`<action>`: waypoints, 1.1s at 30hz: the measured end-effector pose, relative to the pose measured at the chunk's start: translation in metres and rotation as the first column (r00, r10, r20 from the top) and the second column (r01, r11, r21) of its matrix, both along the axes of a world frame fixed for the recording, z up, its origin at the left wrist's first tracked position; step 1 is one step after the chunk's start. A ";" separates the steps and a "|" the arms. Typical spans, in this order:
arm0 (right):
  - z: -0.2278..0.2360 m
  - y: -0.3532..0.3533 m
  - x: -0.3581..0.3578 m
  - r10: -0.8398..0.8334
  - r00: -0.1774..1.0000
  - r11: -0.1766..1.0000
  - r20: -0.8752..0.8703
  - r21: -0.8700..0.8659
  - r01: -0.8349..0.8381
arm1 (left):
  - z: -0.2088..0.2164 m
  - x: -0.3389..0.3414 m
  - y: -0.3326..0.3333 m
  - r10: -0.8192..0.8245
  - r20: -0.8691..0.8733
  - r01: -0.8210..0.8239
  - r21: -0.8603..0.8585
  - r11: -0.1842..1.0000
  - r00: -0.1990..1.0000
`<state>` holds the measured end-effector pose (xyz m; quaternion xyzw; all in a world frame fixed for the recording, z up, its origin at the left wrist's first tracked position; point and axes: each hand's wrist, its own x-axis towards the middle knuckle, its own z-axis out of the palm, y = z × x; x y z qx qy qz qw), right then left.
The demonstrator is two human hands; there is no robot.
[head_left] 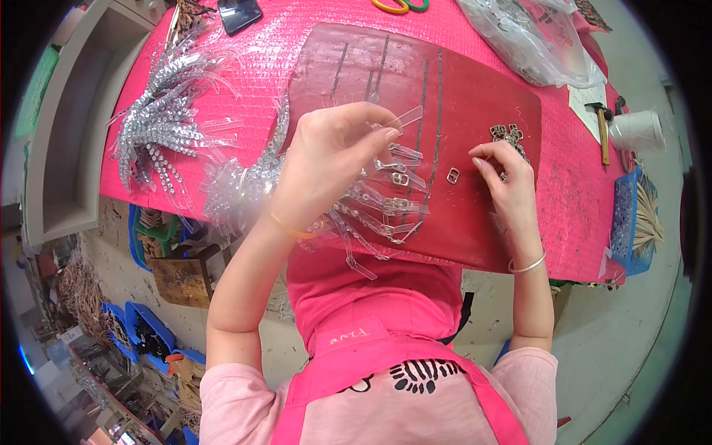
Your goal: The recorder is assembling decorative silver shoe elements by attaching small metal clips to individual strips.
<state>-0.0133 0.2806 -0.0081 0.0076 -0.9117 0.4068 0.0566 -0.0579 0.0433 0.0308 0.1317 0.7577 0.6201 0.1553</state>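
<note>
My left hand (337,152) is closed in a pinch on a clear plastic strap (410,116), whose free end sticks out to the right past the fingertips. Below it spreads a bunch of clear straps (371,199), several with small metal buckles (400,179) threaded on. My right hand (508,178) is bent over a small pile of loose metal buckles (507,132), thumb and forefinger slightly apart; its other fingers partly hide the pile. One single buckle (453,176) lies just left of that hand, on the dark red board (475,222).
A second bundle of silvery studded straps (159,119) lies on the pink table cover (259,67) at left. Toward the back are a phone (239,15), scissor handles (391,6) and a plastic bag (526,44). A hammer (601,133), white spool (636,132) and blue basket (630,222) are at right.
</note>
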 end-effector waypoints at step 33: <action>0.012 -0.079 -0.012 0.177 0.975 0.401 0.133 -0.915 0.052 | -0.008 0.009 -0.001 -0.022 0.241 -0.052 0.296 0.954 0.970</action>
